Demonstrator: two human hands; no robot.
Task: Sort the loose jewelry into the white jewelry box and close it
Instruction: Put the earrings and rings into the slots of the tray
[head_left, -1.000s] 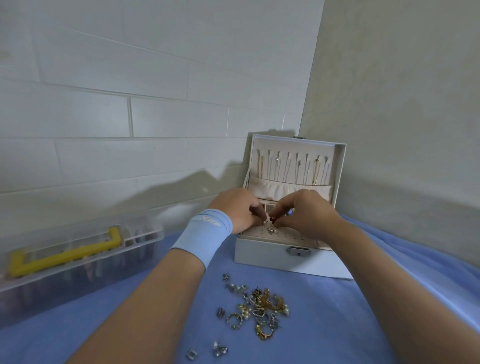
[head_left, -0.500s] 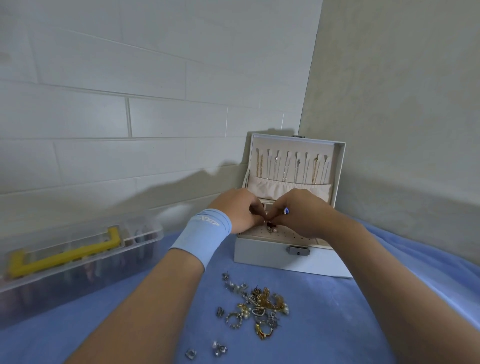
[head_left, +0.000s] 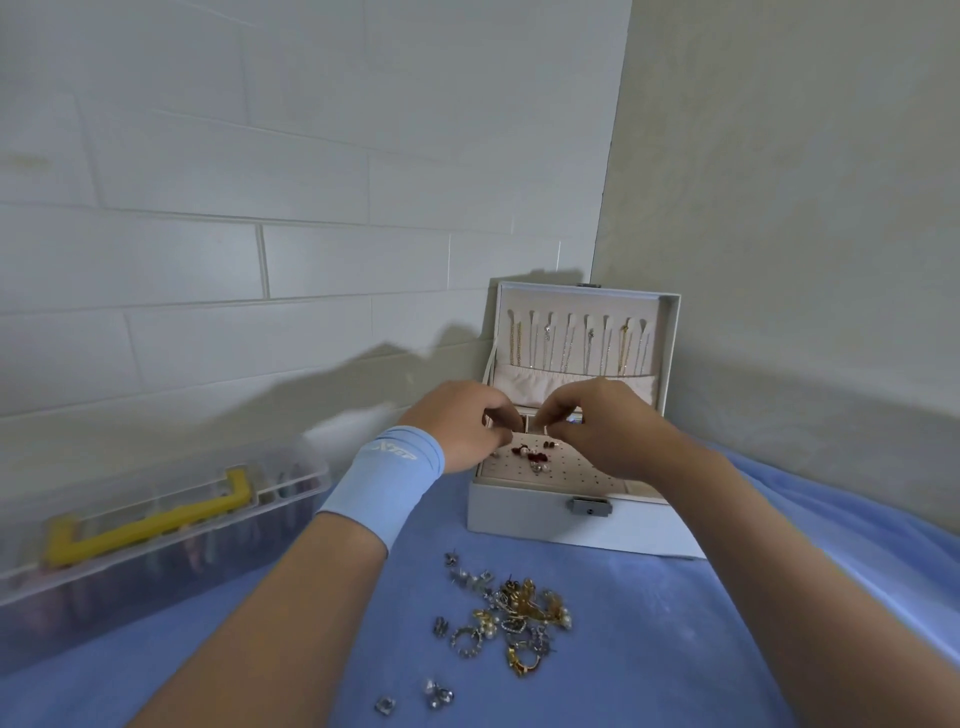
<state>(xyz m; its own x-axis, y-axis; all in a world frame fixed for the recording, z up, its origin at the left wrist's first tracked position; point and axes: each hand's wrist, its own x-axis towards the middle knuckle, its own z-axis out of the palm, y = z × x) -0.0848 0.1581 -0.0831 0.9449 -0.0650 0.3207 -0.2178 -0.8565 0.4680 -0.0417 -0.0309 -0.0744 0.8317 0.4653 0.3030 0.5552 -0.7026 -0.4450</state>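
Two hands, one open box, one heap of unsorted pieces.

Item 1: white jewelry box (head_left: 519, 514), set on a blue cloth (head_left: 675, 623) in the corner where a white block wall (head_left: 260, 208) meets a plain beige wall (head_left: 779, 208). Its lid (head_left: 670, 338) stands upright at the back, with thin chains (head_left: 582, 343) hanging in a row inside it above a cream pocket. A metal latch (head_left: 589, 506) sits on the front wall.

Item 2: perforated cream panel (head_left: 571, 470) in the front section of the box, carrying several small earrings, some of them red (head_left: 535, 457).

Item 3: left hand (head_left: 457, 421), light blue wristband (head_left: 384, 478) on the wrist, held over the left part of the box, fingers curled with the tips drawn toward the thumb.

Item 4: right hand (head_left: 602, 426), over the middle and right of the box, fingers likewise curled into a pinch. The two hands are slightly apart, fingertips facing across a small gap above the panel. Whether either pinches a piece cannot be told.

Item 5: loose jewelry (head_left: 511, 618), gold and silver rings and earrings, heaped on the cloth in front of the box, between the forearms. A few stray silver pieces (head_left: 439, 693) lie farther from the box, nearer the camera.

Item 6: clear plastic case (head_left: 78, 587) with a yellow handle (head_left: 150, 519), well to the left of the box, along the block wall; contents blurred.
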